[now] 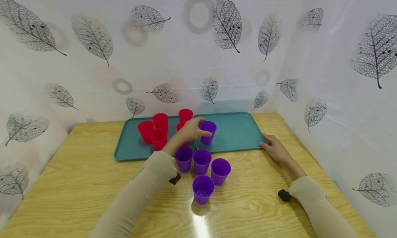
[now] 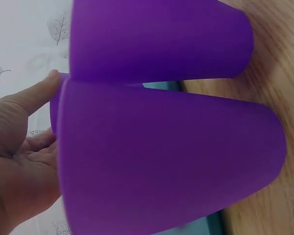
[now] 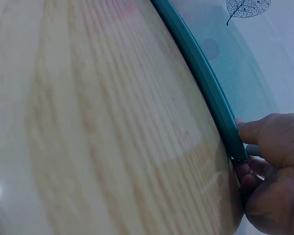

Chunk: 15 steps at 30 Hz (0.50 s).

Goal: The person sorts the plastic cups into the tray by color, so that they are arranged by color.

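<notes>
My left hand (image 1: pixel 189 129) holds a purple cup (image 1: pixel 209 131) upright at the left end of the right teal tray (image 1: pixel 237 132), thumb on its near side. In the left wrist view that cup is mostly hidden behind two nearer purple cups, and the left hand (image 2: pixel 19 152) shows beside them. My right hand (image 1: pixel 276 150) pinches the right tray's near right corner; in the right wrist view the thumb lies on the rim (image 3: pixel 206 81) and fingers curl below. Several other purple cups (image 1: pixel 202 162) stand upright on the table just in front of the trays.
A second teal tray (image 1: pixel 124 146) adjoins on the left, bearing several upright red cups (image 1: pixel 159 138); my left forearm hides part of them. Both trays lie along the back of the wooden table (image 1: pixel 77 182), before a leaf-patterned white curtain (image 1: pixel 173 58).
</notes>
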Each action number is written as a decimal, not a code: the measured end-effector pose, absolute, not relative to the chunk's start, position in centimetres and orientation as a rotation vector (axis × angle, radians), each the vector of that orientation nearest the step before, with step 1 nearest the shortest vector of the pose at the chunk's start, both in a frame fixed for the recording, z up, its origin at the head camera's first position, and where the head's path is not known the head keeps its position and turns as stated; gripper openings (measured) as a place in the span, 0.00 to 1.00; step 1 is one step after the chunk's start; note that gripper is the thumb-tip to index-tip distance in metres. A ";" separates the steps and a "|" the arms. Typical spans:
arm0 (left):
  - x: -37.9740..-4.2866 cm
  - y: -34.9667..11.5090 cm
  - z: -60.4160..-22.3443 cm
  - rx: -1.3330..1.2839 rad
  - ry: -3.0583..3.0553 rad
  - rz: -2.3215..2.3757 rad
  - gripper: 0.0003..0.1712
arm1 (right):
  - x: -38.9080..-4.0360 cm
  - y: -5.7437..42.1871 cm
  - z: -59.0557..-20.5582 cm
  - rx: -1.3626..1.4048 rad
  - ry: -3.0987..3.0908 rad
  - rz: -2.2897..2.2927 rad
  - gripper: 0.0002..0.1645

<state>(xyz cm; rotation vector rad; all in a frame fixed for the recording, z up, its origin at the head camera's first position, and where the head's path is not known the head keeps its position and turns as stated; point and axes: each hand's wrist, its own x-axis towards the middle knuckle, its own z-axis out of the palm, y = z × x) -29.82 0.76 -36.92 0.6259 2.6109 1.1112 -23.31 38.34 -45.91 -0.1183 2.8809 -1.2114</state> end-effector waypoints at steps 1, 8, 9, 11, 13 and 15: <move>-29.8 0.8 -37.0 0.627 2.609 1.106 0.42 | -23.3 38.4 -45.9 -0.117 2.879 -1.211 0.39; -29.5 1.1 -37.3 0.647 2.601 1.072 0.40 | -23.4 38.4 -46.1 -0.113 2.870 -1.226 0.40; -29.5 1.1 -37.3 0.647 2.600 1.068 0.40 | -23.4 38.4 -46.1 -0.111 2.867 -1.229 0.39; -29.5 1.1 -37.4 0.647 2.604 1.059 0.41 | -23.4 38.4 -46.1 -0.108 2.867 -1.229 0.39; -29.6 1.1 -37.6 0.647 2.602 1.054 0.41 | -23.4 38.4 -46.0 -0.107 2.862 -1.238 0.39; -29.6 1.2 -37.7 0.645 2.598 1.055 0.41 | -23.4 38.4 -46.0 -0.110 2.860 -1.238 0.39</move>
